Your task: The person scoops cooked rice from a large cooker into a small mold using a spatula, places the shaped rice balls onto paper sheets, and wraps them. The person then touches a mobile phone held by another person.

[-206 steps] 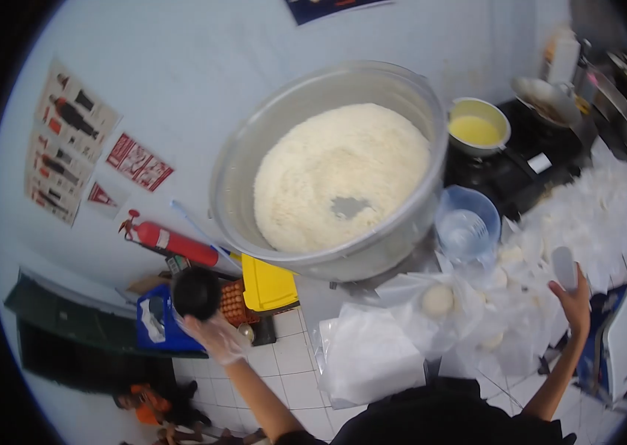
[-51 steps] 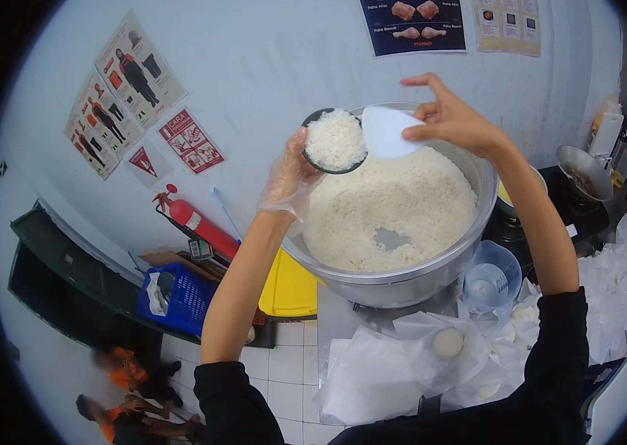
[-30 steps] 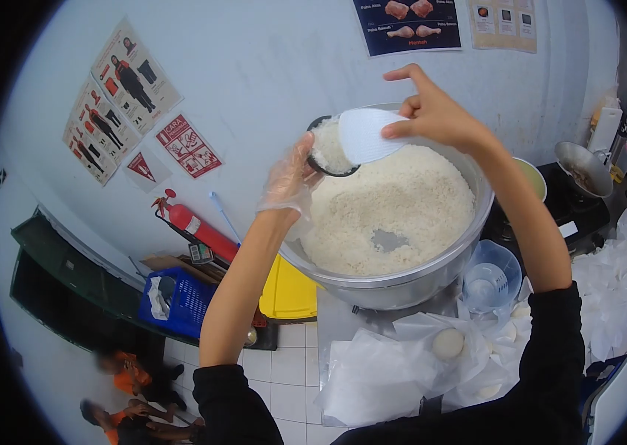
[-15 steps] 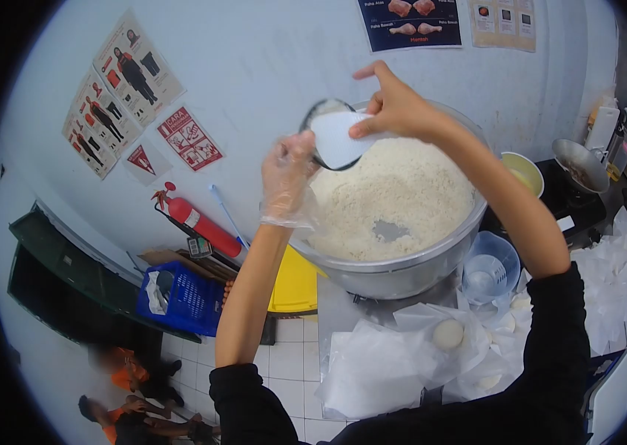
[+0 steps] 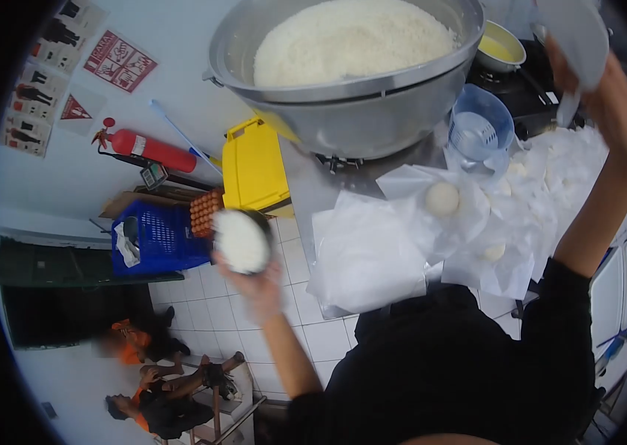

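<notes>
My left hand (image 5: 255,288), in a clear plastic glove, is closed round a black bowl (image 5: 263,226) filled level with white rice (image 5: 242,241). It is left of the steel table, above the tiled floor. At the upper right, my right hand (image 5: 610,93) holds a pale rice paddle (image 5: 579,41); the hand is blurred and partly behind the paddle. A large metal pot (image 5: 373,111) of rice stands at the top. Below it lie a stack of white paper sheets (image 5: 365,252) and a round rice portion (image 5: 442,199) on paper.
A blue-tinted measuring jug (image 5: 481,130) stands right of the pot. Behind it a pan of yellow liquid (image 5: 501,46) is by the stove. A yellow bin (image 5: 255,170), egg trays (image 5: 206,213) and a blue crate (image 5: 165,237) are left. Two people in orange and black sit at lower left.
My left hand has brought the rice bowl down and left, away from the pot. My right hand has carried the paddle off the bowl to the upper right. The view has shifted lower.
</notes>
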The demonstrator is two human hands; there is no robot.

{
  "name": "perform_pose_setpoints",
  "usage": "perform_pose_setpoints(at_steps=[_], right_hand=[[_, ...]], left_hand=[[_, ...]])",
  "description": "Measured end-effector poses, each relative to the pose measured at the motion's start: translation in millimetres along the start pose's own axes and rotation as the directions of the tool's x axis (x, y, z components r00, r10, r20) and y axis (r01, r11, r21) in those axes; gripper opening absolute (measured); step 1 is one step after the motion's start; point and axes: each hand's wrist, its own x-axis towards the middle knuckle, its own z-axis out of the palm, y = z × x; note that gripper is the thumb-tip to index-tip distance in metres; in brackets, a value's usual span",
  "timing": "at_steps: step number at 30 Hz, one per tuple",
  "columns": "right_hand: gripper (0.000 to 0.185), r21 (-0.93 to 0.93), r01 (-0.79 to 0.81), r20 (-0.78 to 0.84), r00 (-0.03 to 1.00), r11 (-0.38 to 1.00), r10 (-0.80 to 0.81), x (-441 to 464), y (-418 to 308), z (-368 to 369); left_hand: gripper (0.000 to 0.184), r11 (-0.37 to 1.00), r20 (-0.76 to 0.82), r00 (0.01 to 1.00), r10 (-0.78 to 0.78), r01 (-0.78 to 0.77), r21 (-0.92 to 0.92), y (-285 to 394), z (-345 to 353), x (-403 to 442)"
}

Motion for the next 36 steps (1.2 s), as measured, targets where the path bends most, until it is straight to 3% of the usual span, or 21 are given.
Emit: perform_pose_setpoints(at_steps=[2,4,6,7,8,9,10,12,14,18,22,24,26,28,31,34,36], right_hand=[[0.052,-0.027,-0.102,-0.005,0.995,0.994,0.102,-44,26,15],[0.054,0.163,-0.282,0.003,0.958,0.945,0.286,-76,56,26],[0.055,0.238,-0.394,-0.15,0.888,0.888,0.434,-102,79,39],[0.053,0.247,-0.412,-0.193,0.866,0.877,0.461,-110,81,48],[0.05,0.239,-0.423,-0.209,0.857,0.874,0.472,-116,82,55],[0.048,0.233,-0.437,-0.222,0.846,0.869,0.485,-122,82,62],[0.046,0.225,-0.453,-0.233,0.835,0.863,0.499,-128,82,68],[0.04,0.273,-0.468,-0.211,0.823,0.84,0.527,-135,85,79],[0.038,0.282,-0.477,-0.201,0.819,0.833,0.537,-141,89,93],[0.031,0.183,-0.566,-0.197,0.78,0.804,0.594,-150,88,120],[0.047,0.163,-0.653,-0.16,0.722,0.739,0.673,-160,124,159],[0.08,-0.259,-0.457,-0.157,0.889,0.851,0.43,-153,150,206],[0.074,-0.381,-0.426,-0.035,0.894,0.821,0.447,-150,206,253],[0.062,-0.349,-0.244,0.153,0.938,0.905,0.312,-143,252,304],[0.056,-0.465,-0.105,0.22,0.948,0.879,0.23,-139,264,348],[0.06,-0.54,-0.223,0.243,0.882,0.812,0.404,-145,274,355],[0.056,-0.582,-0.189,0.233,0.893,0.791,0.385,-148,276,358]], left_hand=[[0.066,0.991,-0.02,0.994,-0.11,0.111,0.072,-61,-56,-18],[0.059,0.957,-0.087,0.963,-0.254,0.237,-0.17,-116,-95,-32],[0.057,0.943,0.035,0.999,-0.02,0.007,0.334,-148,-141,-21],[0.057,0.819,0.107,0.993,0.054,-0.105,0.564,-136,-123,-25],[0.057,0.618,0.287,0.955,0.075,-0.27,0.739,-119,-105,-30],[0.057,0.373,0.48,0.872,0.092,-0.477,0.796,-106,-81,-35],[0.058,0.192,0.644,0.761,0.081,-0.646,0.739,-100,-59,-38],[0.051,0.029,0.837,0.545,-0.045,-0.837,0.546,-118,-53,-37],[0.049,0.138,0.922,0.294,-0.253,-0.932,0.335,-154,-95,-25],[0.049,0.087,0.926,0.289,-0.243,-0.944,0.317,-167,-106,-31],[0.052,0.101,0.94,0.242,-0.243,-0.957,0.272,-150,-105,-31],[0.055,0.11,0.943,0.223,-0.247,-0.96,0.256,-142,-108,-31],[0.057,0.132,0.947,0.209,-0.244,-0.96,0.246,-138,-114,-26],[0.058,0.142,0.949,0.208,-0.239,-0.959,0.246,-137,-122,-24],[0.055,0.137,0.945,0.223,-0.24,-0.956,0.26,-135,-131,-22],[0.052,0.131,0.939,0.231,-0.256,-0.954,0.271,-126,-145,-22],[0.049,0.136,0.937,0.216,-0.273,-0.956,0.26,-121,-158,-17]])
